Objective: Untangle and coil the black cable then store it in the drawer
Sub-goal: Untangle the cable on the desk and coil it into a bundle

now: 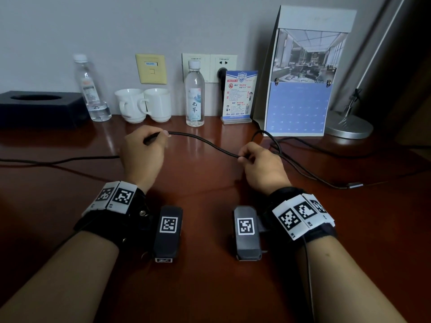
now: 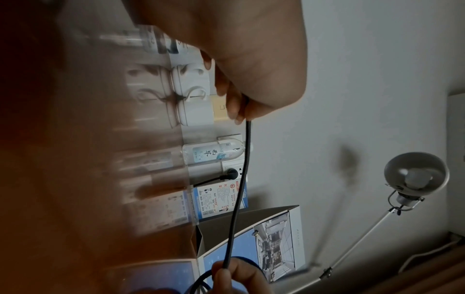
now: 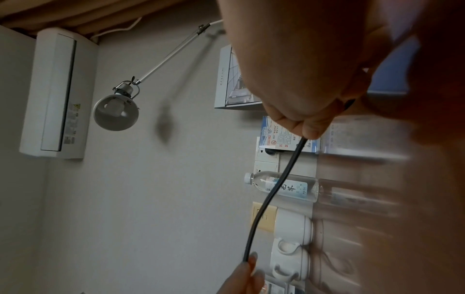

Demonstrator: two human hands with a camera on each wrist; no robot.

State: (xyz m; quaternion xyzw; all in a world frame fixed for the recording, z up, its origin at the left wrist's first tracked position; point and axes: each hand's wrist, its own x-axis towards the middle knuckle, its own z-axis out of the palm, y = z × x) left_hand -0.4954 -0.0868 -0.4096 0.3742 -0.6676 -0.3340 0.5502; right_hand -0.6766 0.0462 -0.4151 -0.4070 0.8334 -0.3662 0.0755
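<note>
Black cable (image 1: 205,142) taut between pinching left hand (image 1: 142,152) and pinching right hand (image 1: 261,164).

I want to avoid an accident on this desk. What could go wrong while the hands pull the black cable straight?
1. The cable stretches between the left hand and right hand near the water bottle; a sweep might topple it.
2. The loop beside the right hand could tighten into a knot.
</note>
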